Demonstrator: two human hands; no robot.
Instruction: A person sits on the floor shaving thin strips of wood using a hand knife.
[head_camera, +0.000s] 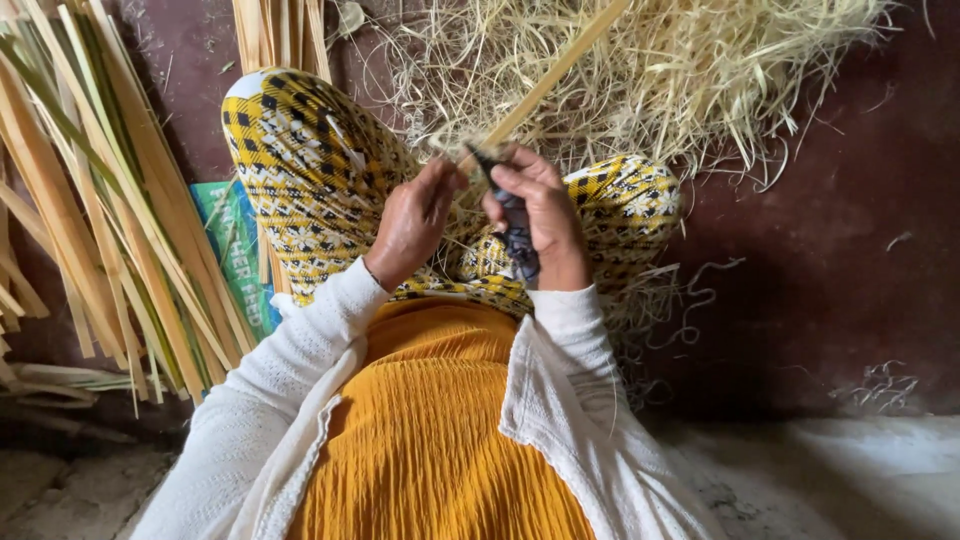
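Beside the left knee, a green printed sack (238, 262) lies flat.

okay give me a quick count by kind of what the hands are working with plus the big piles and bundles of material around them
Hands: 2, left hand and right hand
Bamboo strip being worked: 1
Dark knife: 1
Pile of pale shavings: 1
Bundle of bamboo strips: 1
Green printed sack: 1
Total: 7
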